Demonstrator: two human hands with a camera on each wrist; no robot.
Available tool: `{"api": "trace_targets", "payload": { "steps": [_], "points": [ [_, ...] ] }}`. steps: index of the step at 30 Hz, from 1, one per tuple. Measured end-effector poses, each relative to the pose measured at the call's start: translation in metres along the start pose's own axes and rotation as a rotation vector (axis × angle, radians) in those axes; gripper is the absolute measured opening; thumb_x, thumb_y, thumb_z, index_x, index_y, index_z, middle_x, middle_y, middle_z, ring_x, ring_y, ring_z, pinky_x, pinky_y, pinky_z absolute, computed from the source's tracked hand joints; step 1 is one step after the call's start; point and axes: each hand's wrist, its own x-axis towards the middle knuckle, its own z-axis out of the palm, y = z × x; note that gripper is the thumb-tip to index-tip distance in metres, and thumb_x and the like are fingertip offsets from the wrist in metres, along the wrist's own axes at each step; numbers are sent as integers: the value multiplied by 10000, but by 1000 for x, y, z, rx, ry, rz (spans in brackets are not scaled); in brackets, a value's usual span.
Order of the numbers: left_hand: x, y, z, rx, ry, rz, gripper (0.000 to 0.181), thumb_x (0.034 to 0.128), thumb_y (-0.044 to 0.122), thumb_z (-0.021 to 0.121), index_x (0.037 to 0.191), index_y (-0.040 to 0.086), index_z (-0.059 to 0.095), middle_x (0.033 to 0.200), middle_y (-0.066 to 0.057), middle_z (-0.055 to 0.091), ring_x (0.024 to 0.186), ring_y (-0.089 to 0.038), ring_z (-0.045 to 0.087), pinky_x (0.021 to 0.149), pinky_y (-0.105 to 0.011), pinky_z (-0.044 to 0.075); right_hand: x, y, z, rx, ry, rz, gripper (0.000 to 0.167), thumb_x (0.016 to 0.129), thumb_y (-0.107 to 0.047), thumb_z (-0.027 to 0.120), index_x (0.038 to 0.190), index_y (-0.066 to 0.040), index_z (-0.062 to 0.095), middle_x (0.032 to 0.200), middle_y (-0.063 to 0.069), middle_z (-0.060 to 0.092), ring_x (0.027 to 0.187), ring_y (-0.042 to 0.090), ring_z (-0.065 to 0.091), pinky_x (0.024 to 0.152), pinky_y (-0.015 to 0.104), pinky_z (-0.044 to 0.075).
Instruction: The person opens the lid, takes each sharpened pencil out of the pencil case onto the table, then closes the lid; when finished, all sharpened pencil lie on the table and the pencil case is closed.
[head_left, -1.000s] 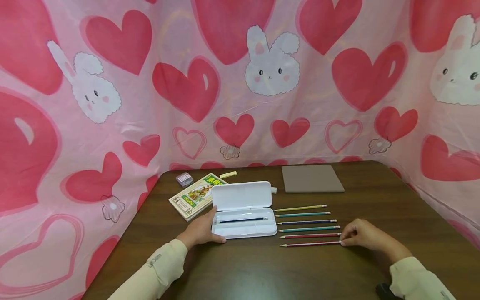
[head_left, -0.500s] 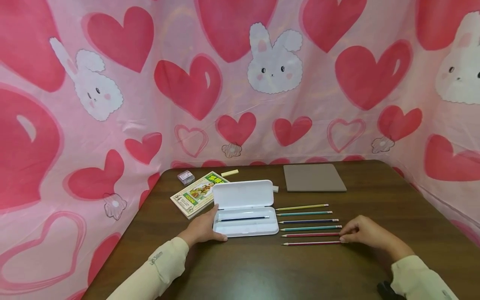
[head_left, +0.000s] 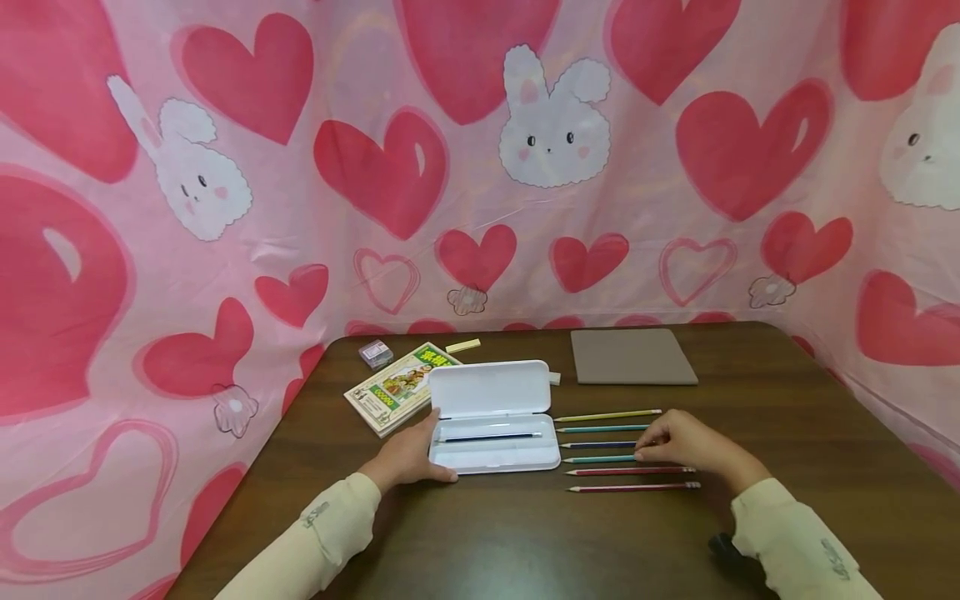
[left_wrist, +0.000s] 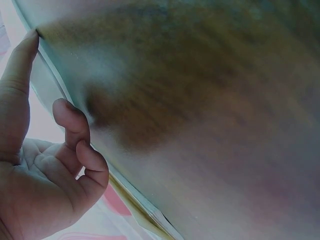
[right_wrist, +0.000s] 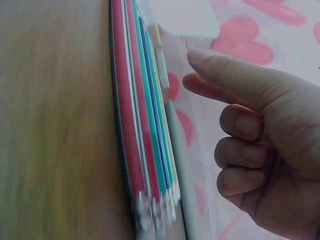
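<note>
While bracing one open white pencil case (head_left: 491, 392) by its left end with left hand (head_left: 408, 452), thumb spread wide from fingers, has right hand (head_left: 678, 439) just above six pencils (head_left: 600, 445), holding nothing: thumb and index finger extended with narrow gap, other three fingers curled. Lists, far to near, on one bench (head_left: 480, 533), right of case: one yellow pencil (head_left: 608, 415), one teal, one dark blue, one more teal, two red pencils (head_left: 630, 472). Inside case: one dark blue pencil (head_left: 491, 437), lengthwise. Counts seven total. Behind case: one white block (head_left: 555, 378), partly hidden. Farther left: one book (head_left: 397, 387), one small box (head_left: 375, 353), one yellow stick (head_left: 462, 345). Beyond pencils: one grey board (head_left: 633, 357). At back: pink heart-print cloth (head_left: 352, 67), with three rabbits.
</note>
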Motion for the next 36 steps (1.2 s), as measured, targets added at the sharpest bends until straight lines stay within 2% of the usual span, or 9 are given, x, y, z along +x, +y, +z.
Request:
{"api": "trace_targets", "payload": {
  "steps": [6, 13, 16, 21, 30, 36],
  "points": [
    [0, 0, -3, 2, 4, -4, 1183, 596, 578, 785, 1470, 45, 192, 1448, -167, 371, 1264, -313, 428, 1026, -491, 351, 25, -10, 5, 9, -11, -2, 174, 833, -262, 681, 845, -101, 746, 701, -52, 669, 564, -23, 425, 512, 195, 407],
    [1, 0, -5, -1, -1, -12, 1182, 597, 582, 781, 1473, 56, 187, 1455, -159, 363, 1268, -313, 424, 1033, -495, 344, 53, -21, 9, -35, 18, -42, 140, 817, -262, 701, 820, -132, 752, 728, -83, 672, 584, -20, 437, 521, 191, 411],
    [1, 0, -6, -3, -1, -14, 1177, 601, 580, 780, 1475, 62, 185, 1463, -154, 354, 1274, -313, 418, 1038, -496, 340, 64, -26, 12, -14, 12, -35, 139, 812, -262, 706, 826, -131, 749, 722, -80, 664, 589, 1, 464, 531, 199, 434],
    [0, 0, -7, -8, -4, -16, 1174, 605, 578, 778, 1477, 68, 180, 1465, -152, 351, 1276, -311, 415, 1040, -496, 337, 80, -35, 17, 9, 12, -31, 126, 805, -251, 715, 841, -131, 731, 677, -66, 611, 565, 32, 437, 499, 203, 397],
    [-2, 1, -6, 5, 6, -1, 1169, 609, 562, 786, 1469, 41, 192, 1449, -163, 370, 1261, -309, 431, 1029, -487, 351, 107, -48, 36, 1, 16, -52, 112, 820, -191, 698, 881, -100, 721, 725, -60, 642, 587, 31, 456, 557, 202, 424],
    [-3, 3, -1, 4, 3, 12, 1159, 606, 558, 790, 1462, 33, 212, 1440, -166, 383, 1251, -316, 442, 1025, -491, 355, 121, -55, 56, -63, 4, 10, 84, 810, -183, 709, 858, -116, 726, 684, -62, 596, 604, 77, 459, 569, 222, 415]
  ]
}}
